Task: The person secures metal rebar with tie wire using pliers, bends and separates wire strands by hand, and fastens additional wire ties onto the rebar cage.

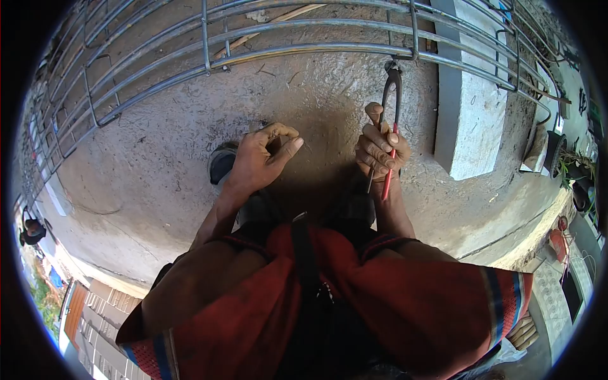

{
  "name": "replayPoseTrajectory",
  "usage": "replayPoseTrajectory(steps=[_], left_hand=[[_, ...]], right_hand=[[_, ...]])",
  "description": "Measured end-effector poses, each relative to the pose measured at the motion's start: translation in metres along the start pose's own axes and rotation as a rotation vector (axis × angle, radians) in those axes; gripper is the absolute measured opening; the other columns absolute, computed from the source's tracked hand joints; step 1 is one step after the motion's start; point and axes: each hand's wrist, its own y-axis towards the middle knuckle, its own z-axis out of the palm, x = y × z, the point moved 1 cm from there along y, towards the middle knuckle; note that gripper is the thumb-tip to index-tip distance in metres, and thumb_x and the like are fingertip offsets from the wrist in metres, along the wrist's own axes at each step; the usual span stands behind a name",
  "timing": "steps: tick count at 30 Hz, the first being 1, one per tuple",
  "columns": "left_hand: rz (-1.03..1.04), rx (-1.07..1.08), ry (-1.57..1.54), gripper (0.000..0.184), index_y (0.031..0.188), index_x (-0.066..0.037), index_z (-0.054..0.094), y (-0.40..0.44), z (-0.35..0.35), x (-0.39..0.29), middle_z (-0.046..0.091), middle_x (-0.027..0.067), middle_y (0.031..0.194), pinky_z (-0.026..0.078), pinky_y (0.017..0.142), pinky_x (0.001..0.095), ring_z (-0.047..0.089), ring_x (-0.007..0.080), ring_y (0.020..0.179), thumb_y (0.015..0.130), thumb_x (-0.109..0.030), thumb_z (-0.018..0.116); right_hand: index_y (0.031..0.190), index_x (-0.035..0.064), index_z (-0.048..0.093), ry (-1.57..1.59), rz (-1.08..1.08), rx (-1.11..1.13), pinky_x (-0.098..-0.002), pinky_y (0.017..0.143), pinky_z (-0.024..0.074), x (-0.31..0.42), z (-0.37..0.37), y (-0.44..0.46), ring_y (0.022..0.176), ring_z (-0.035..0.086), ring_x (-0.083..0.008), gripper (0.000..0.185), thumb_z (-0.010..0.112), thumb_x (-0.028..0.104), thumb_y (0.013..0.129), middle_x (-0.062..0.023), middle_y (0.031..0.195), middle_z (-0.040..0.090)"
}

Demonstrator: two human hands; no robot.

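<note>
My right hand point(382, 152) is wrapped round the red handles of a pair of end-cutting pincers point(394, 95). Their dark jaws point away from me and reach the nearest bar of a steel rebar cage point(304, 49), by one of its stirrups. My left hand point(266, 152) hangs over the wet floor, left of the pincers and apart from the cage. Its thumb and forefinger come together at the tips and the other fingers are curled. Whatever may be between them is hidden or too small to make out.
A long pale block point(478, 120) lies on the right, partly under the cage. Wet, muddy concrete floor point(158, 171) stretches around my feet. A person point(33, 232) is far off at the left edge. Plants point(575, 163) and clutter stand at the right edge.
</note>
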Motion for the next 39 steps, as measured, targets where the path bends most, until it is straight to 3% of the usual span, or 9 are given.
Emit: replayPoseTrajectory(steps=[6,9,14,18,21,26,30,35,39], left_hand=[[-0.042,0.044,-0.001,0.016,0.094,-0.004,0.063,0.002,0.0,-0.003,0.056,-0.0009,0.069,0.038,0.055,0.021,0.044,0.0038,0.06,0.085,-0.017,0.063],[-0.023,0.046,0.009,0.017,0.094,-0.003,0.063,0.001,0.005,0.003,0.058,0.0003,0.072,0.04,0.059,0.0213,0.047,0.0044,0.062,0.085,-0.018,0.063],[0.144,-0.068,-0.039,0.018,0.09,-0.004,0.063,0.004,0.013,0.004,0.052,0.0015,0.058,0.035,0.047,0.0251,0.041,0.0063,0.05,0.083,-0.021,0.065],[0.047,-0.009,0.028,0.018,0.091,-0.004,0.063,0.002,0.005,-0.002,0.053,0.0009,0.061,0.036,0.05,0.0238,0.042,0.0055,0.053,0.084,-0.02,0.064],[-0.009,0.029,0.019,0.019,0.094,-0.003,0.063,0.003,0.004,0.001,0.054,-0.0012,0.065,0.037,0.054,0.0217,0.044,0.0043,0.059,0.085,-0.019,0.063],[-0.039,0.095,0.03,0.019,0.094,-0.002,0.063,0.01,0.008,-0.007,0.053,-0.0017,0.065,0.037,0.054,0.0215,0.043,0.004,0.059,0.085,-0.018,0.063],[0.029,0.089,-0.021,0.021,0.092,-0.002,0.063,0.011,0.012,-0.009,0.052,-0.0012,0.063,0.036,0.053,0.0227,0.043,0.0047,0.057,0.085,-0.021,0.063],[0.132,0.024,-0.233,0.024,0.096,-0.004,0.065,0.017,0.027,-0.011,0.048,-0.0004,0.056,0.035,0.048,0.0237,0.041,0.0049,0.051,0.085,-0.025,0.064],[0.126,0.178,-0.319,0.023,0.104,0.001,0.062,0.022,0.028,-0.038,0.057,0.0008,0.075,0.037,0.057,0.0215,0.047,0.0047,0.064,0.087,-0.016,0.061]], right_hand=[[0.118,-0.001,0.047,-0.637,-0.141,-0.641,-0.0292,0.044,0.0466,0.003,0.029,-0.003,0.052,0.05,-0.0139,0.044,0.045,0.034,0.09,-0.0104,0.077,0.056],[0.109,-0.0011,0.052,-0.821,0.082,-0.713,-0.0301,0.042,0.0453,0.02,0.017,-0.016,0.048,0.048,-0.0134,0.049,0.042,0.045,0.093,-0.0084,0.065,0.055],[0.097,-0.0014,0.05,0.266,0.235,0.256,-0.0183,0.032,0.045,-0.014,-0.004,0.021,0.034,0.048,-0.0077,0.042,0.064,0.036,0.084,-0.0054,0.053,0.056],[0.105,-0.0004,0.045,0.257,0.208,0.197,-0.021,0.034,0.0462,-0.005,-0.002,0.007,0.037,0.05,-0.0101,0.031,0.059,0.02,0.086,-0.0102,0.062,0.059],[0.109,0.0,0.044,-0.243,-0.01,-0.334,-0.0248,0.037,0.0472,0.001,0.018,-0.005,0.043,0.05,-0.011,0.032,0.054,0.022,0.088,-0.0164,0.074,0.058],[0.115,-0.0043,0.051,0.073,0.144,0.038,-0.0293,0.039,0.0481,0.017,0.01,-0.019,0.05,0.056,-0.0171,0.059,0.023,0.044,0.097,-0.0152,0.066,0.057],[0.117,-0.0046,0.052,-1.06,0.214,-0.654,-0.0272,0.052,0.0483,0.014,0.034,-0.019,0.056,0.057,-0.0152,0.061,0.025,0.047,0.097,-0.0097,0.065,0.059],[0.127,-0.0019,0.045,-1.423,0.284,-0.665,-0.0213,0.059,0.0429,-0.007,0.051,-0.024,0.064,0.054,-0.0087,0.05,0.034,0.037,0.098,-0.003,0.08,0.063],[0.136,0.0023,0.035,-1.665,0.261,-0.441,-0.0269,0.062,0.0455,-0.022,0.045,-0.028,0.066,0.056,-0.0125,0.047,0.04,0.028,0.097,-0.0042,0.08,0.061]])
